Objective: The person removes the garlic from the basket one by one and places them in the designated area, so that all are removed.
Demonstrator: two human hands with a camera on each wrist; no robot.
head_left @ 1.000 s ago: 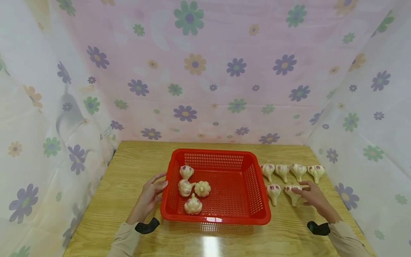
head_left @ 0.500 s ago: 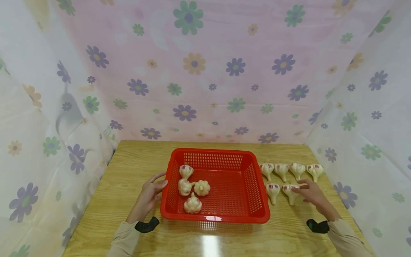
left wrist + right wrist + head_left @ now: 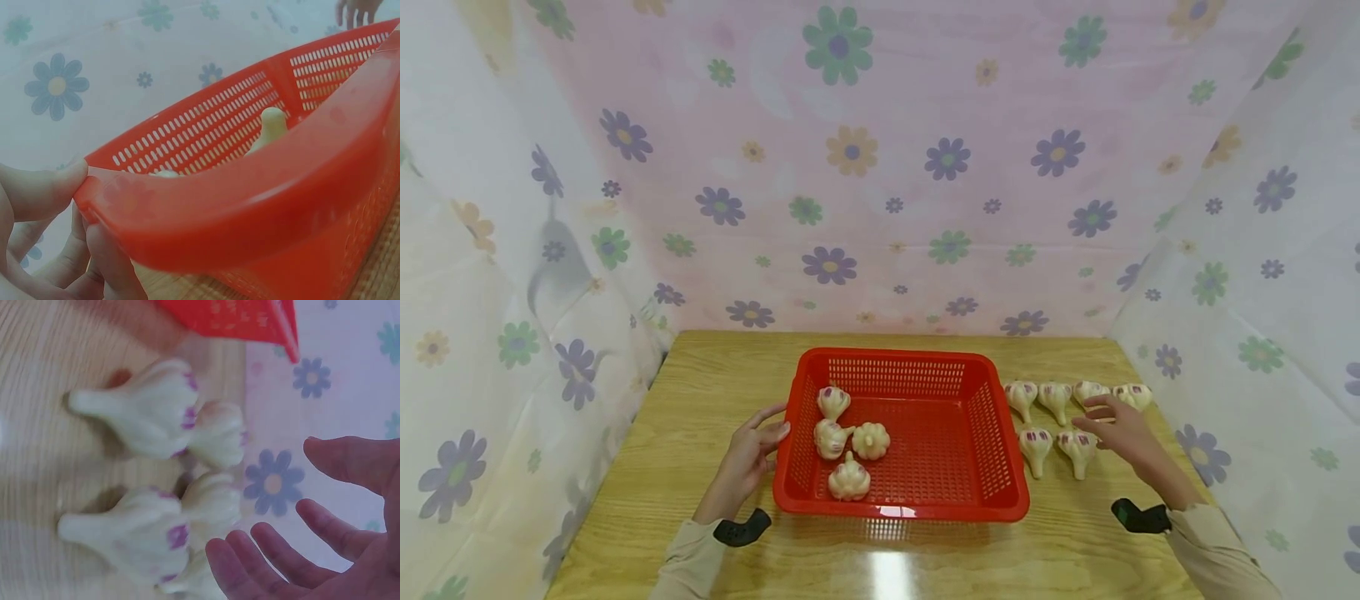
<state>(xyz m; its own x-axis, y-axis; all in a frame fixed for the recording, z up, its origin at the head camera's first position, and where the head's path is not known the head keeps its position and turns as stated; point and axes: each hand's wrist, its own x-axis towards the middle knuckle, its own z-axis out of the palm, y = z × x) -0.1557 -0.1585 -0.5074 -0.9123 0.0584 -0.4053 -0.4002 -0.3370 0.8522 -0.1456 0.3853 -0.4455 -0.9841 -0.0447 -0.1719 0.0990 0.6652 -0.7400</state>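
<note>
My left hand point(image 3: 741, 467) pinches the left rim of a red plastic basket point(image 3: 955, 510), thumb on top and fingers below, as the left wrist view shows. Several garlic bulbs point(image 3: 850, 479) lie in the basket's left half. Right of the basket, a front pair of bulbs includes one point(image 3: 1078, 450) beside my right hand point(image 3: 1123, 433). That hand hovers with spread fingers, nothing in its grip, partly covering the back row of several bulbs point(image 3: 1055, 402). The right wrist view shows a front bulb point(image 3: 134, 540) lying apart from the fingers.
A wooden table point(image 3: 715, 367) carries everything. Floral curtains point(image 3: 880, 167) rise behind and along both sides. Wristbands point(image 3: 743, 528) sit on both wrists.
My right hand has risen from the front-row bulb beside it and moved slightly back, over the back row. That front bulb now sits slightly left of where it was. The left hand stays on the rim.
</note>
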